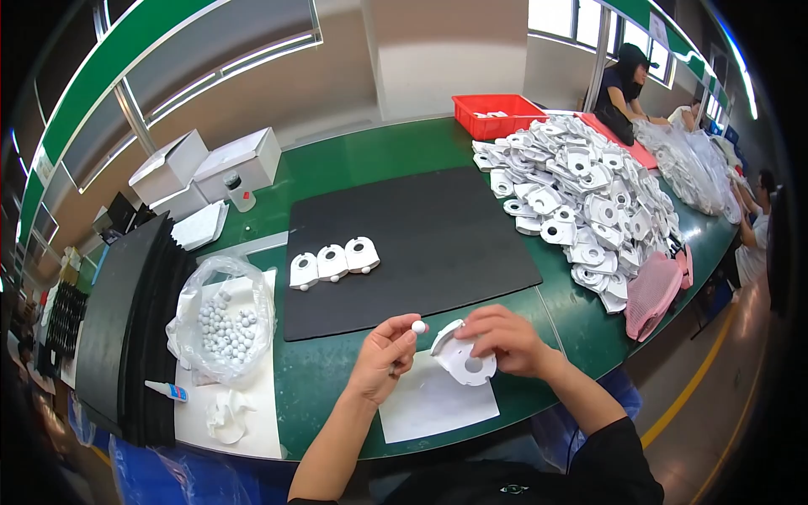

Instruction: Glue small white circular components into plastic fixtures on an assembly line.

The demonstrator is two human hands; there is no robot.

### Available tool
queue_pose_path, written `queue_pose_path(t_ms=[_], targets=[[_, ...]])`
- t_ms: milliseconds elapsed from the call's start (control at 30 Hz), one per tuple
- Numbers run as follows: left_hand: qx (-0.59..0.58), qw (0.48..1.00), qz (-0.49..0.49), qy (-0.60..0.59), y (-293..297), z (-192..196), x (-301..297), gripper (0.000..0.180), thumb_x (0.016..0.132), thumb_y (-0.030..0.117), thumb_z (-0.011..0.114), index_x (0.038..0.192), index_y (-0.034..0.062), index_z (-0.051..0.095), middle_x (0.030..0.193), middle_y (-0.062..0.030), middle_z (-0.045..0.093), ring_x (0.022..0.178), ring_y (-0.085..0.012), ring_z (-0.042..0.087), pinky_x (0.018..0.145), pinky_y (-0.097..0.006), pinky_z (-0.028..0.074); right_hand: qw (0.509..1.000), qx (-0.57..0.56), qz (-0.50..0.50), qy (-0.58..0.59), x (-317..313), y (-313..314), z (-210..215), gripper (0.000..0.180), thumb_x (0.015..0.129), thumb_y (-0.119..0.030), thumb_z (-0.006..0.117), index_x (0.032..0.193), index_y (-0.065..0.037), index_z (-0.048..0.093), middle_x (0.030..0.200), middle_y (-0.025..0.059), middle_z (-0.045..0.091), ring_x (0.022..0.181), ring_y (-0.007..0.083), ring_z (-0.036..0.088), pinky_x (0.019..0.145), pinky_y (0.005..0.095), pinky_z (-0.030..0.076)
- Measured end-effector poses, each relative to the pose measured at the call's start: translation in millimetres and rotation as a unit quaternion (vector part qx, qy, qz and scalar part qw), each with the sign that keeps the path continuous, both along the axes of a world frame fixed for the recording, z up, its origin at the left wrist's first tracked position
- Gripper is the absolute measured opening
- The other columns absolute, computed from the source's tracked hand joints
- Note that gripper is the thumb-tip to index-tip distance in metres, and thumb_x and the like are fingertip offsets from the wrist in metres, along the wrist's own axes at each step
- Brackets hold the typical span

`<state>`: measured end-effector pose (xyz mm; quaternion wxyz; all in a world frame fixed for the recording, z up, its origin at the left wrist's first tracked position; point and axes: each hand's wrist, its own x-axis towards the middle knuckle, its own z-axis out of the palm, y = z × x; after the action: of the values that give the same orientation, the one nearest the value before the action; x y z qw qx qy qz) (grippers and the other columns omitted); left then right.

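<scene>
Ball (418,326) pinched by my left hand (383,358) sits just left of the white housing (473,367), which my right hand (507,341) grips tilted above the paper (438,412), its curved wall (445,338) nearest the ball.

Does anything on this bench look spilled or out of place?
I see no spill. One small white piece sits alone on the green table near the dark-lidded bottle, away from the bagged white balls. A small blue-labelled bottle lies on its side near a crumpled tissue, which looks slightly untidy.
</scene>
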<state>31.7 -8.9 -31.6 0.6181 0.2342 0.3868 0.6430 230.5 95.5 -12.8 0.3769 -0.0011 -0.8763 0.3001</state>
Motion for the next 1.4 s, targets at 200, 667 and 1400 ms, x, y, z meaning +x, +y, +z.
queue_pose_path(t_ms=[200, 667, 1400], targets=[[-0.013, 1.0, 0.001, -0.008, 4, 1, 4, 0.024, 0.082, 0.009, 0.061, 0.105, 0.0048, 0.057, 0.076, 0.0019, 0.054, 0.051, -0.0036, 0.033, 0.043, -0.018, 0.024, 0.989, 0.144, -0.032, -0.02, 2, 3, 1, 0.025, 0.058, 0.002, 0.07, 0.076, -0.01, 0.057, 0.103, 0.005, 0.062, 0.095, 0.025, 0.056, 0.079, 0.0315, 0.048], [-0.032, 0.995, -0.027, 0.088, 4, 0, 13, 0.026, 0.08, 0.008, 0.062, 0.106, 0.0049, 0.057, 0.076, 0.0011, 0.054, 0.054, -0.0033, 0.042, 0.044, -0.017, 0.027, 0.752, -0.647, 0.083, 0.097, -14, -3, -49, 0.006, 0.092, -0.01, 0.043, 0.098, -0.01, 0.044, 0.102, 0.0085, 0.054, 0.098, 0.0178, 0.053, 0.086, 0.0333, 0.044], [0.083, 0.942, -0.007, 0.325, 2, -4, 13, 0.025, 0.061, 0.005, 0.078, 0.081, 0.004, 0.064, 0.07, 0.0041, 0.055, 0.055, -0.0012, 0.04, 0.051, -0.016, 0.033, 0.764, -0.628, 0.145, -0.022, -9, -3, -44, 0.026, 0.09, -0.009, 0.048, 0.115, -0.005, 0.044, 0.091, 0.0043, 0.055, 0.073, 0.0108, 0.054, 0.069, 0.0246, 0.045]])
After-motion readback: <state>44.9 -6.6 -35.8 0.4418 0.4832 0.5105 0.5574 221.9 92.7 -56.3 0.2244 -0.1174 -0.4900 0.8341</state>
